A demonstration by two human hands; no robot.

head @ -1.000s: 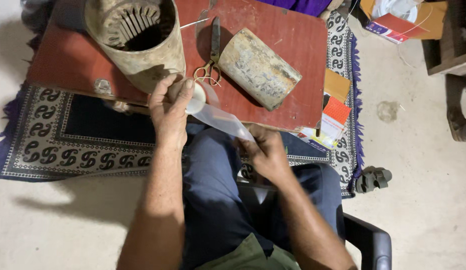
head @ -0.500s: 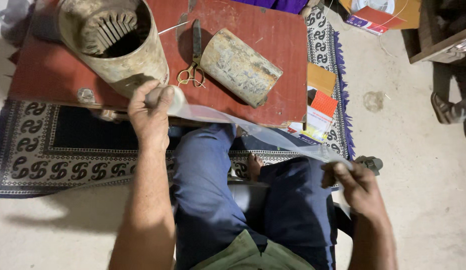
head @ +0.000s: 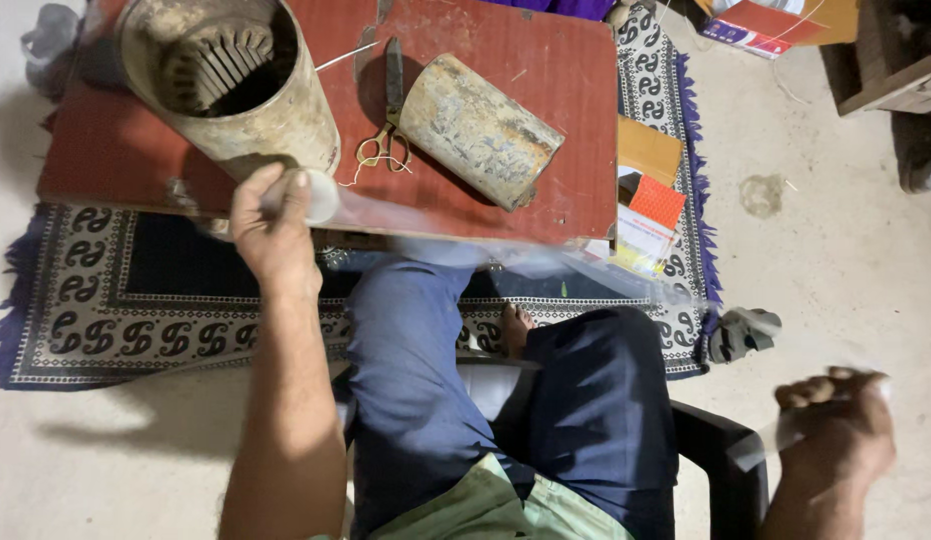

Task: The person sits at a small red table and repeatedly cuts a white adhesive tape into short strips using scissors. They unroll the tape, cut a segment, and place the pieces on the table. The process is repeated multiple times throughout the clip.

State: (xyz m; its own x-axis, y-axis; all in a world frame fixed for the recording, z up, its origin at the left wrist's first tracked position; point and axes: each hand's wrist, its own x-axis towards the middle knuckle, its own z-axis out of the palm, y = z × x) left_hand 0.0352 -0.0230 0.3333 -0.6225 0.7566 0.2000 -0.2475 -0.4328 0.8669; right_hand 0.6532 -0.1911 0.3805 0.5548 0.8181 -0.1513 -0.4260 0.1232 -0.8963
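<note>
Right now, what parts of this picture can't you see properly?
Head view:
- Right hand: motion-blurred, so its grip on the clear stretched tape strip is unclear.
- Clear tape roll: mostly hidden by the left hand.
- Inside of the big rusty metal cylinder: too dark below the fins.
- Yellow-handled scissors: partly behind the smaller rusty metal cylinder.
- Orange cardboard box: cut off by the top edge.

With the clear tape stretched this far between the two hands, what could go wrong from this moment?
1. The clear tape strip hangs in a long span from the roll in the left hand to the blurred right hand; it may sag onto the raised knee and stick.
2. The span passes the red board edge and may catch there.
3. The right hand's grip is on the very end, so the tape might slip free and curl.
</note>
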